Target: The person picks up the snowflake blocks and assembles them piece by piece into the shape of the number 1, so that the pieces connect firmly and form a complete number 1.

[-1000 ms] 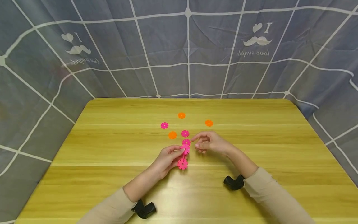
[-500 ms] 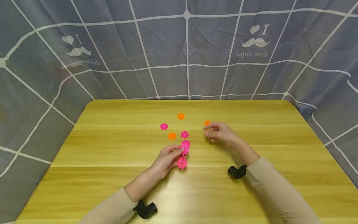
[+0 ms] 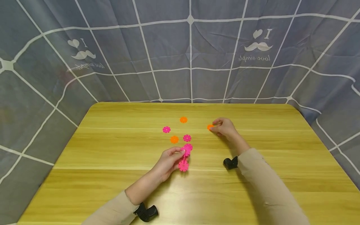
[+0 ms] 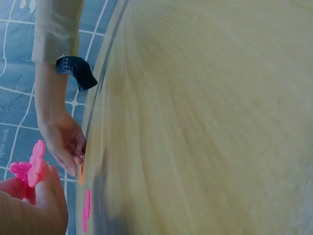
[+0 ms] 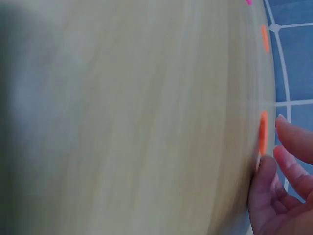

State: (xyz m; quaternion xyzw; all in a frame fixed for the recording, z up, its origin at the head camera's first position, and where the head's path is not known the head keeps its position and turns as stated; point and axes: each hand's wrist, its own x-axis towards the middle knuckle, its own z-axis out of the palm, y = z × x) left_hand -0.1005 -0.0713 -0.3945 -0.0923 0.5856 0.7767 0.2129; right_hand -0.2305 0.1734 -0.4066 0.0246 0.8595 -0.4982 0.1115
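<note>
The left hand [image 3: 168,161] holds a pink assembly [image 3: 184,162] of notched discs, pinched between thumb and fingers above the table [image 3: 92,187], with one disc projecting below the grip toward the wearer. The right hand [image 3: 226,127] is at the right-hand orange disc [image 3: 209,127], which lies flat on the table; in the right wrist view the thumb is at the disc's near edge and the forefinger stands apart from it, so no closed pinch is evident. The discs appear to be thin moulded plastic and are judged light, fairly stiff and somewhat smooth, with little risk of breakage in ordinary handling. A flat disc is judged best taken by opposite rim edges, between thumb and forefinger, since its low profile offers little to grasp. The assembly is judged best held close to its joints, as a pull on an outer disc could loosen a slot. No container is visible; the loose pieces rest directly on the table: a far orange disc [image 3: 183,120], a near orange disc [image 3: 174,139], a left pink disc [image 3: 166,129] and a middle pink disc [image 3: 187,137]. Another pink disc [image 3: 189,146] is partly hidden behind the assembly; contact between them cannot be determined.
</note>
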